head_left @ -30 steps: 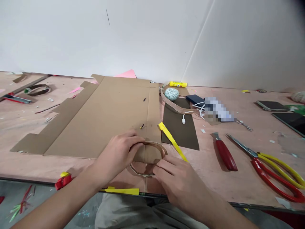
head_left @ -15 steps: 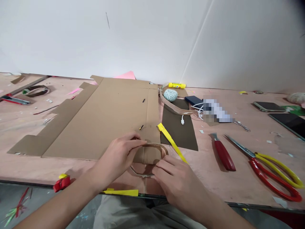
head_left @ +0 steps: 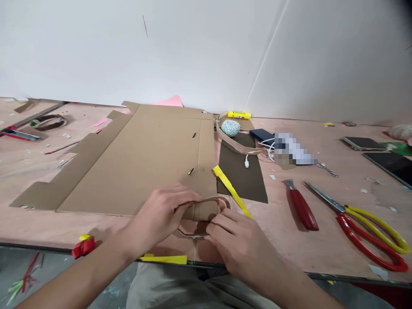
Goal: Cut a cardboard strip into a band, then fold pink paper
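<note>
Left hand point(head_left: 161, 211) and right hand point(head_left: 237, 240) pinch a brown loop point(head_left: 224, 200), seemingly steadying its curve. Scissors point(head_left: 344, 209) lie nearby

The fingertips of the right hand point(head_left: 236, 240) are tucked out of sight, the item beside the power bank point(head_left: 262, 135) is blurred into blocks, and the dark phone point(head_left: 391, 166) runs past the right edge.

The left hand point(head_left: 165, 210) and right hand point(head_left: 238, 240) pinched a thin brown ring point(head_left: 193, 235) near the table's point(head_left: 273, 219) front edge; a cardboard sheet point(head_left: 144, 159) reached toward the back edge.
</note>
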Available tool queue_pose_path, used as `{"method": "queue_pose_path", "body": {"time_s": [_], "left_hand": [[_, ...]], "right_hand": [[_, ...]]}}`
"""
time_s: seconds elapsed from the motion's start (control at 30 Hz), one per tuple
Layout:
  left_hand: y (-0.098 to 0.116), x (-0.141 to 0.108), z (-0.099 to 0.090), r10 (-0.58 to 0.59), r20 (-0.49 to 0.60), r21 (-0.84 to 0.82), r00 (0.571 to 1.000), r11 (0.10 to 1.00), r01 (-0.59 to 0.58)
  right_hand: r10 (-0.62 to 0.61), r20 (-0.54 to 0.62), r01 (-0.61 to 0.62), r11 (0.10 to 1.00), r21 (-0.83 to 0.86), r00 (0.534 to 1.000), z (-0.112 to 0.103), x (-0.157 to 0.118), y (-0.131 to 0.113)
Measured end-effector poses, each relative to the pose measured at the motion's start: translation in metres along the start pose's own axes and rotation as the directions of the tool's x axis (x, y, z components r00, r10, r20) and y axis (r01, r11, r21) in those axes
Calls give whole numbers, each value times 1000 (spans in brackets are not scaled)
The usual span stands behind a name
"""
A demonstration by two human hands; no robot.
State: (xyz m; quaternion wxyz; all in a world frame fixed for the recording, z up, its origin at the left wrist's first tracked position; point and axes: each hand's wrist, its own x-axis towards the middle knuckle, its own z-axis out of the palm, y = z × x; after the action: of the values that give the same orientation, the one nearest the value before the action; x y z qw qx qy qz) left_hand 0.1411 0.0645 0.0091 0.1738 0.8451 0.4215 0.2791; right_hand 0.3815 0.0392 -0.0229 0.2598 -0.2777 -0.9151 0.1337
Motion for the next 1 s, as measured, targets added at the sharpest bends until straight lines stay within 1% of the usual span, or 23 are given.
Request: {"method": "queue_pose_path", "body": {"time_s": [0.1,0.23,0.43,0.63,0.73,0.83,0.9,1.0], "left_hand": [[0,0,1,0,16,-22,1000,1000,0],[0,0,1,-45,-8,-40,999,998,44],[0,-2,1,-33,12,-76,999,997,34],[-1,-1,-1,-151,-16,-76,988,986,149],[-2,1,-3,-222,-7,-86,975,972,221],[-3,2,-5,-290,5,-91,957,953,289],[-3,2,-5,-309,16,-98,951,946,309],[-2,1,-5,-293,39,-119,955,948,295]], "right_hand": [[9,18,-9,1000,-3,1000,1,-1,1],[4,14,-4,1000,-5,1000,1,-3,2],[22,25,-21,1000,-16,999,0,-3,2],[7,-13,-7,1000,-8,1000,0,-4,2],[7,-3,-7,1000,-5,1000,-1,-5,2],[-10,-20,9,1000,-27,1000,-2,-4,0],[-17,-39,16,999,-27,999,-3,-3,0],[-1,-47,0,1000,-12,999,-2,-2,0]]}}
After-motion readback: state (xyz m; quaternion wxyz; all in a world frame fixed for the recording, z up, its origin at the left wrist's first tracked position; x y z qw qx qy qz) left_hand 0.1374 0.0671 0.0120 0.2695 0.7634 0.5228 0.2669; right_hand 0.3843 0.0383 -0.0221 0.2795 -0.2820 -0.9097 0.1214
